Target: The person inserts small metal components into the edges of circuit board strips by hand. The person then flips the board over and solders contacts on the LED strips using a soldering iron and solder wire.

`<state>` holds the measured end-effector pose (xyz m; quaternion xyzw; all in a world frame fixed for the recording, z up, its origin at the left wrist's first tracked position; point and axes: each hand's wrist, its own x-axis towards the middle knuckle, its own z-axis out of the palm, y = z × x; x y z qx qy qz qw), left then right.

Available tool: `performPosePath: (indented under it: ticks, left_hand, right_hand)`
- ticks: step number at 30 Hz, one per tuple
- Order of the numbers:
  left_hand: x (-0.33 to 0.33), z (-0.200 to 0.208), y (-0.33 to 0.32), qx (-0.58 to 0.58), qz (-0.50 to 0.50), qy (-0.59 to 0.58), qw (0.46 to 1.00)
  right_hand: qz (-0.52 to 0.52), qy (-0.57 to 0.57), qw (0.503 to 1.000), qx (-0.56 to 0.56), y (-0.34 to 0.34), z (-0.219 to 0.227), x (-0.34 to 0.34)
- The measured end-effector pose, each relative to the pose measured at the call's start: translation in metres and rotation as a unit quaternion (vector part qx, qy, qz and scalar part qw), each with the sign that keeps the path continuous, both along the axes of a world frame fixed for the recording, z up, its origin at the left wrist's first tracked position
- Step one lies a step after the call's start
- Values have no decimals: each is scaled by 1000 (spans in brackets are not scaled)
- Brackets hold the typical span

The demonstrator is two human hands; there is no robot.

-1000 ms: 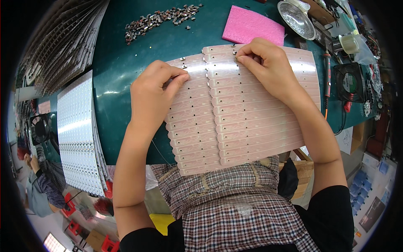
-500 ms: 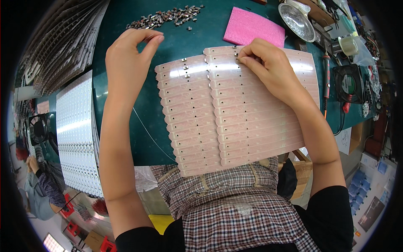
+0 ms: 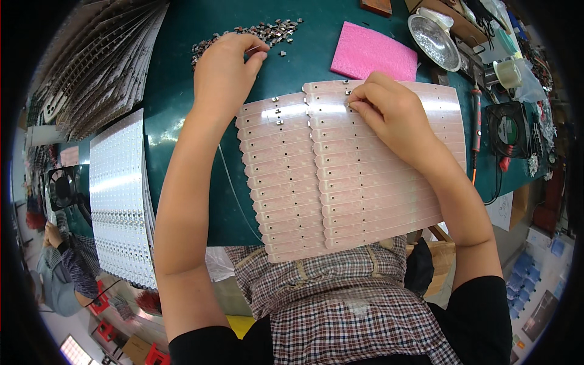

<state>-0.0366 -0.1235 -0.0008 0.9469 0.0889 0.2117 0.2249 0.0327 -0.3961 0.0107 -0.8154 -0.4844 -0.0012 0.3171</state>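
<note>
My left hand [image 3: 229,68] hovers at the near edge of a pile of small metal connectors [image 3: 277,31]. Its thumb and forefinger are pinched together; what they hold, if anything, is too small to make out. My right hand [image 3: 392,109] pinches at the top of the right-hand pale pink panel [image 3: 377,176], its fingertips over the column of small holes, and whatever lies between them is hidden. Connectors [image 3: 348,92] sit in the rows just above those fingertips. A second pink panel [image 3: 277,194], partly under the first, bears several connectors [image 3: 279,122] in its upper rows.
A pink foam block [image 3: 374,52] lies beyond the panels. At the right are a metal bowl [image 3: 434,42], a wire spool [image 3: 507,74], a soldering iron [image 3: 476,118] and a small fan [image 3: 507,129]. White strip panels [image 3: 121,201] are stacked at the left. A co-worker's hand [image 3: 53,234] shows far left.
My left hand has moved right, along the near side of the connector pile. My right hand stays at nearly the same place on the panel. The whole view has shifted slightly.
</note>
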Motion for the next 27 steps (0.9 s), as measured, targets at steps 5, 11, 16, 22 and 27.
performPosePath:
  ticks: [5,11,16,22,27]
  left_hand:
    - [12,-5,-5,-1,-27,6,1000]
    - [19,-10,-6,10,-57,0,998]
    - [19,-10,-11,-15,-30,-19,999]
    - [-34,22,-10,-145,16,-17,989]
    - [-83,43,-32,-240,23,108,964]
  right_hand:
    - [14,-124,992,-11,4,-1,-5]
    - [14,-85,996,-15,6,16,-1]
    - [-24,-30,999,28,57,16,43]
    - [-38,-50,998,-22,122,-21,66]
    - [-78,-128,988,-45,129,-24,71]
